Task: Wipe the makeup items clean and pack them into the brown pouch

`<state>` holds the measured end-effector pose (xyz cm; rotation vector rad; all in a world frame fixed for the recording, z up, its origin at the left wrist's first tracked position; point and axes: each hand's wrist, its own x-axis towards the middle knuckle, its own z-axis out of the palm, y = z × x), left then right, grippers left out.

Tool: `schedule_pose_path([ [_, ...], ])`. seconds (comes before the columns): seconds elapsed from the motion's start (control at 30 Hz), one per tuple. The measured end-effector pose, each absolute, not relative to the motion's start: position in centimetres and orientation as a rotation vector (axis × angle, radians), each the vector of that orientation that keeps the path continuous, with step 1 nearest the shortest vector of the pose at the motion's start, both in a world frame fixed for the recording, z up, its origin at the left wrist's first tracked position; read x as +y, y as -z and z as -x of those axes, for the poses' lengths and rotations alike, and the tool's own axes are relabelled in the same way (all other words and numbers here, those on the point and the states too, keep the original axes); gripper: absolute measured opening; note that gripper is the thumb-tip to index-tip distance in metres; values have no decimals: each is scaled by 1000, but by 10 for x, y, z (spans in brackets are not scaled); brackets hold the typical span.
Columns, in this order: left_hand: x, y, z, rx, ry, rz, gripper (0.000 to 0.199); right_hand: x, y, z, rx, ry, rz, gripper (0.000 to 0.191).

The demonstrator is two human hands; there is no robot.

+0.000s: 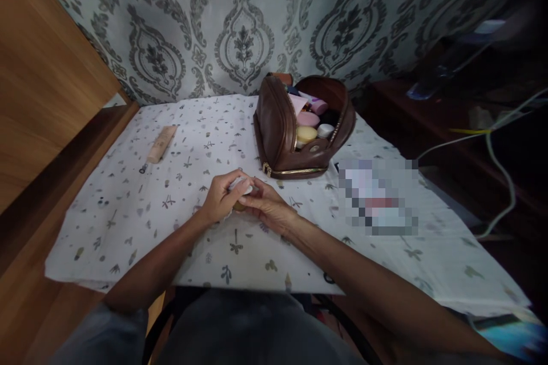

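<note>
Near the middle of the table, my left hand (221, 197) and my right hand (269, 204) meet around a small round container (240, 204). White material, perhaps a cloth or wipe (237, 184), shows between the fingers of my left hand and over the container. My right hand has its fingers closed on the container's right side. The fingers hide most of both items. Just beyond my hands stands an open brown bag (274, 131), filled with cosmetics, among them a yellow-lidded jar (307, 135) and a white-lidded jar (325, 130).
A beige tube (161, 144) lies at the left on the patterned tablecloth (141, 217). A blurred, pixelated item (379, 199) lies right of the bag. Wooden furniture (51, 68) borders the left side. A pale cable (505, 171) hangs at the right, near a dark shelf.
</note>
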<state>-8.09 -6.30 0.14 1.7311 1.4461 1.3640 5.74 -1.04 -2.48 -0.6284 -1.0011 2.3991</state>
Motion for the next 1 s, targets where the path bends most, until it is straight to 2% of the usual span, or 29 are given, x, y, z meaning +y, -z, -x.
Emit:
schedule_pose_path([
  [0.27, -65, 1, 77, 1537, -1600, -1432, 42, -19, 24, -53, -1046, -2393, 666, 42],
  [0.53, -63, -2, 81, 1589, -1628, -1439, 47, -18, 25, -56, -1037, -2519, 593, 55],
  [0.77, -65, -8, 82, 1406, -1310, -1687, 52, -17, 25, -54, -1107, -2426, 624, 48],
  [1.0, -63, -2, 80, 1575, -1609, -1412, 47, -19, 25, -54, -1052, -2387, 729, 43],
])
